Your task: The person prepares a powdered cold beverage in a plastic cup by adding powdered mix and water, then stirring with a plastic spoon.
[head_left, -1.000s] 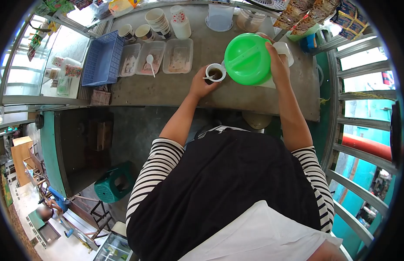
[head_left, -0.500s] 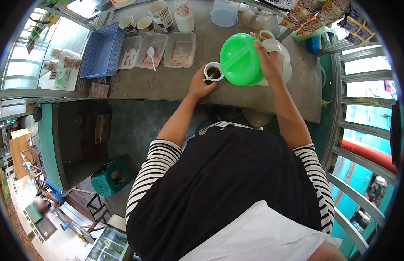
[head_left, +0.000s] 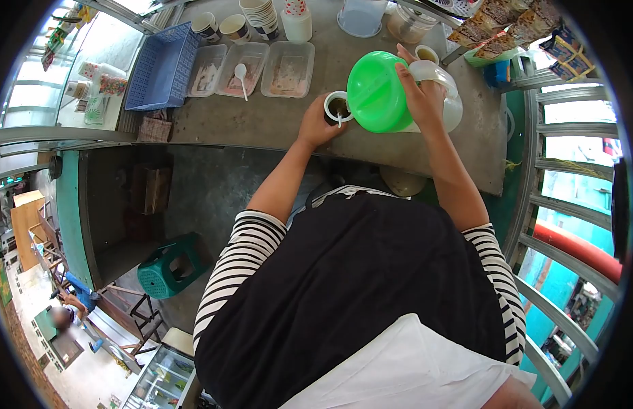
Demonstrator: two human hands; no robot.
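Observation:
My left hand (head_left: 316, 124) is wrapped round a paper cup (head_left: 328, 109) at the counter's near edge. Dark liquid shows inside the cup, and a small white spoon (head_left: 339, 120) leans in it, its handle toward me. My right hand (head_left: 424, 99) grips the handle of a translucent pitcher (head_left: 453, 112) with a bright green lid (head_left: 378, 95). The pitcher is tilted to the left, its lid edge right at the cup's rim. The fingers of my right hand are partly hidden behind the lid and handle. Another cup (head_left: 427, 53) stands just behind the pitcher.
Left along the counter (head_left: 228, 126) are a blue basket (head_left: 156, 71), clear plastic tubs (head_left: 288, 68), one with a white spoon (head_left: 241, 75), and stacked paper cups (head_left: 258, 13). Sachets (head_left: 497, 27) hang at right. A green stool (head_left: 168, 266) stands below; a person (head_left: 74, 307) is far left.
The pitcher's lid edge now overlaps the cup's rim, and the cup is tilted more toward it. The spoon in the cup has swung from pointing left to pointing toward me.

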